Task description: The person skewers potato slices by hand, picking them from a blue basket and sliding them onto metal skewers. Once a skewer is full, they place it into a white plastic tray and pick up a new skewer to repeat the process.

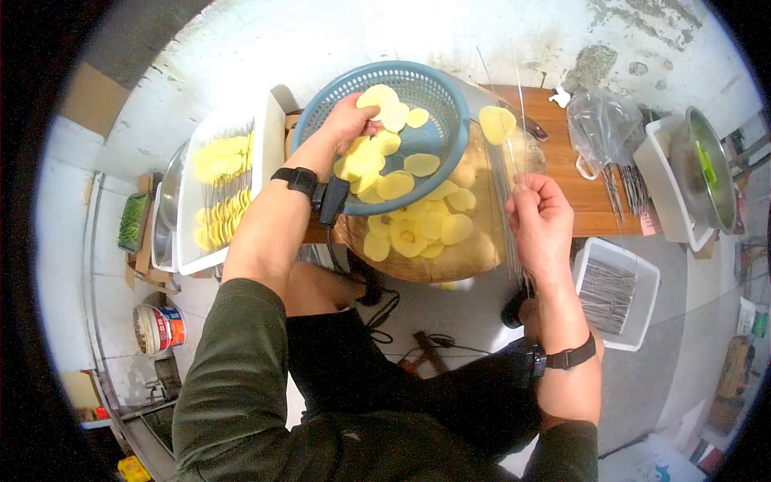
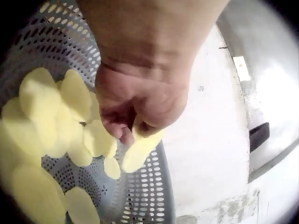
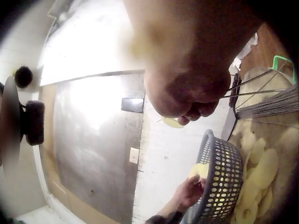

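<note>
In the head view the left hand point(image 1: 350, 120) is over the blue-grey colander point(image 1: 462, 132), pinching yellow slices point(image 1: 385, 104) between thumb and fingers. More pale yellow slices point(image 2: 39, 95) lie in the colander beneath it. The right hand point(image 1: 542, 221) pinches a thin metal skewer point(image 1: 523, 104), which stands upright from the fingers; one round slice point(image 1: 497, 125) is near its upper part. A bundle of skewers point(image 3: 268, 105) lies beside that hand on the round wooden board point(image 1: 482, 249), where loose slices point(image 1: 426, 229) are heaped.
At the left a white tray point(image 1: 189, 233) holds skewered slices. On the right are a plastic bag point(image 1: 602, 128), dark-tipped skewers point(image 1: 630, 189), a metal bowl point(image 1: 723, 193) and a white bin point(image 1: 652, 281) of skewers. A bucket point(image 1: 161, 328) stands lower left.
</note>
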Available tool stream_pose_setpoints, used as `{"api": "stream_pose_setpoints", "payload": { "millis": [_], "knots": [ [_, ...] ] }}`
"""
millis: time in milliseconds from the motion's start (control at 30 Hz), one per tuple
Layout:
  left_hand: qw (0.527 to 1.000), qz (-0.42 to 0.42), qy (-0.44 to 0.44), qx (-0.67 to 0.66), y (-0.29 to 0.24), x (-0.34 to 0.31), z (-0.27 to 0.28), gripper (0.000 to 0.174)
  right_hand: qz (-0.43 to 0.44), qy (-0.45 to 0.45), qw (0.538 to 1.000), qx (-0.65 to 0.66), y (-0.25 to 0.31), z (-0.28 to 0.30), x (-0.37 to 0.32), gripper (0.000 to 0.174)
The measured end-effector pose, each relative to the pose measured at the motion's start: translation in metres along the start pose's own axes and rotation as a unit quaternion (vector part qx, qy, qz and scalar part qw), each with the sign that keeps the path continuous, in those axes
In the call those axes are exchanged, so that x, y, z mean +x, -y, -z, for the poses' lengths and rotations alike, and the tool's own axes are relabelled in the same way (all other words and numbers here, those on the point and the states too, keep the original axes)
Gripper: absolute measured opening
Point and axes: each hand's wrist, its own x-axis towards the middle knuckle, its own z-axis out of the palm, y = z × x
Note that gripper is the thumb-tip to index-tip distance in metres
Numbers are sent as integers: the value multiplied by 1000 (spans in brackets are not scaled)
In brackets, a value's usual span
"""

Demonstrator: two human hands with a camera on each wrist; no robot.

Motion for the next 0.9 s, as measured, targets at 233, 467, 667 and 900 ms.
{"api": "stream_pose_setpoints", "payload": {
  "millis": [233,467,667,900],
  "knots": [
    [998,-40,-28,-32,0,-11,8,29,9,5,999,-31,-8,-3,0,13],
    [986,-53,-24,-153,-34,-91,-8,24,-14,95,995,-28,-17,-28,-16,12],
    [971,-116,4,-209,-15,-132,-10,28,-44,163,982,-88,-21,-43,-35,13],
    [958,-131,-11,-255,2,-125,-9,26,-39,156,984,-72,-37,-50,-47,13]
  ]
}}
